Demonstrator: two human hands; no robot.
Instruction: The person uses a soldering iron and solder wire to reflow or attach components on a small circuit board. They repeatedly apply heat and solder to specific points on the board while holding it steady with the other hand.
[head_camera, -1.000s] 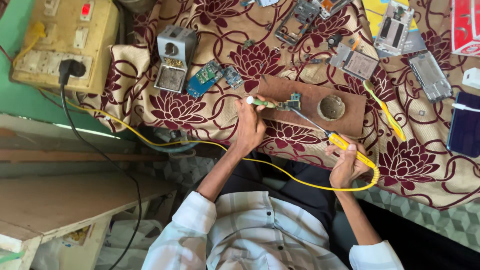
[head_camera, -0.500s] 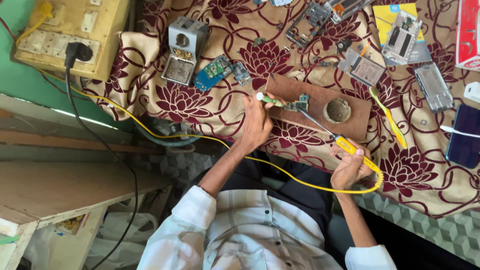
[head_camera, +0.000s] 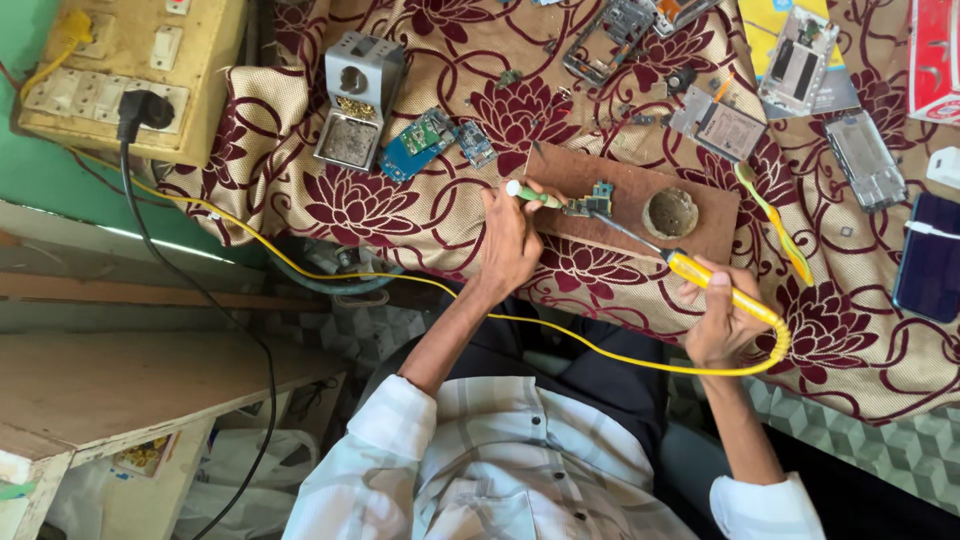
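My left hand (head_camera: 510, 240) grips a thin green-handled tool (head_camera: 532, 194) whose tip rests on a small circuit board (head_camera: 592, 203). The board lies on a brown wooden block (head_camera: 610, 178) that has a round hollow (head_camera: 670, 212) in it. My right hand (head_camera: 722, 318) holds a yellow soldering iron (head_camera: 720, 287); its metal tip reaches up-left to the circuit board. The iron's yellow cord (head_camera: 600, 352) loops across my lap and runs left toward the switchboard.
A maroon floral cloth (head_camera: 400, 215) covers the table. A metal iron stand (head_camera: 355, 95), blue circuit boards (head_camera: 420, 143), phone frames (head_camera: 865, 160), yellow tweezers (head_camera: 775, 220) and a dark phone (head_camera: 930, 255) lie around. A beige switchboard (head_camera: 130, 70) with a black plug sits far left. A wooden bench (head_camera: 120, 385) is lower left.
The view has shifted so the table sits a little further right and lower in frame. Both hands stay at the circuit board with their tools.
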